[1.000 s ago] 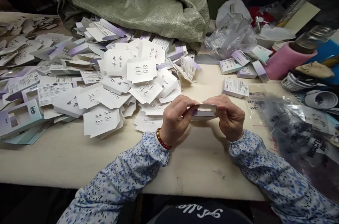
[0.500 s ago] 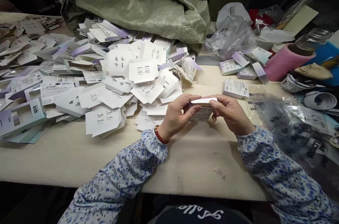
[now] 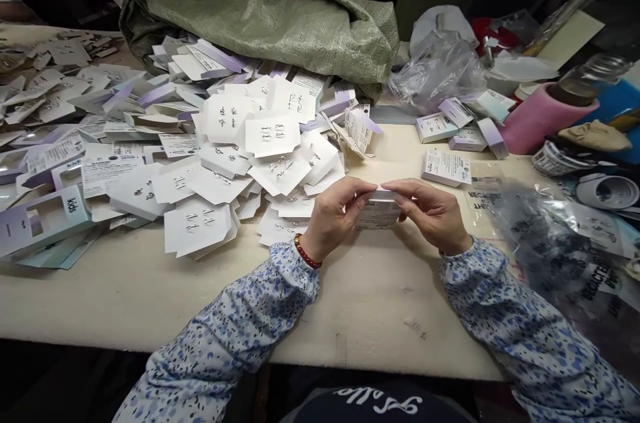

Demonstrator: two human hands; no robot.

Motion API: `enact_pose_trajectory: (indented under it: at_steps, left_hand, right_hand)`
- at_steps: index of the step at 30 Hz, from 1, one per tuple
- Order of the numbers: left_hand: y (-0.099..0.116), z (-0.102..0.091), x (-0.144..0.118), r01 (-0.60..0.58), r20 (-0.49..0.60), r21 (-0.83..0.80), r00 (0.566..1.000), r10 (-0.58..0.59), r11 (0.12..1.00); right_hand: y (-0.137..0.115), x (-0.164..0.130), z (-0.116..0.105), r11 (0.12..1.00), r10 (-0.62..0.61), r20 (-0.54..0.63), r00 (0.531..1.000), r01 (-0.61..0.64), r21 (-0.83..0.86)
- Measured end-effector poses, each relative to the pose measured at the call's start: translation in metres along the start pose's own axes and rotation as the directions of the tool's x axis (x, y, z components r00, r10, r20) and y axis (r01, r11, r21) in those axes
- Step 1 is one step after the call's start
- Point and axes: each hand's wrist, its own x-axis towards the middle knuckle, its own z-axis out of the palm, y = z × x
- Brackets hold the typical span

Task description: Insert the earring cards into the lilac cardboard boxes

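Observation:
Both of my hands hold one small white box (image 3: 379, 212) with printed text on its near face, just above the table (image 3: 150, 296). My left hand (image 3: 334, 216) pinches its left end, with a red bead bracelet on the wrist. My right hand (image 3: 431, 212) grips the right end, fingertips pressed along the top edge. To the left lies a big heap of white earring cards (image 3: 265, 143) and flat lilac box blanks (image 3: 43, 223). A closed box (image 3: 446, 166) lies just beyond my right hand.
A green woven sack (image 3: 280, 10) lies across the back of the heap. Several finished boxes (image 3: 457, 123) sit at the back right near crumpled clear plastic (image 3: 435, 70), a pink roll (image 3: 543, 116) and a printed plastic bag (image 3: 560, 243).
The box has been turned in my hands, from lying flat to showing its printed face toward me. Both hands have shifted slightly away from me.

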Motion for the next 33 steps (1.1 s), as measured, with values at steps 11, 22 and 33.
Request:
enact_pose_trajectory:
  at_steps: [11,22,33]
  left_hand:
    - [-0.011,0.002,-0.002,0.004,0.004,-0.038,1.0,-0.004,0.999]
    - [-0.012,-0.001,0.003,0.131,0.07,-0.121,0.99,-0.123,0.984]
    - [-0.011,0.0,0.004,0.325,0.091,-0.303,0.945,-0.313,0.896]
  right_hand:
    - [0.015,-0.002,0.002,0.995,-0.03,-0.009,1.0,0.03,0.096]
    - [0.023,-0.003,-0.003,0.987,-0.151,0.024,0.988,0.152,-0.046]
    - [0.008,0.002,0.005,0.997,-0.079,-0.039,0.996,0.078,-0.021]
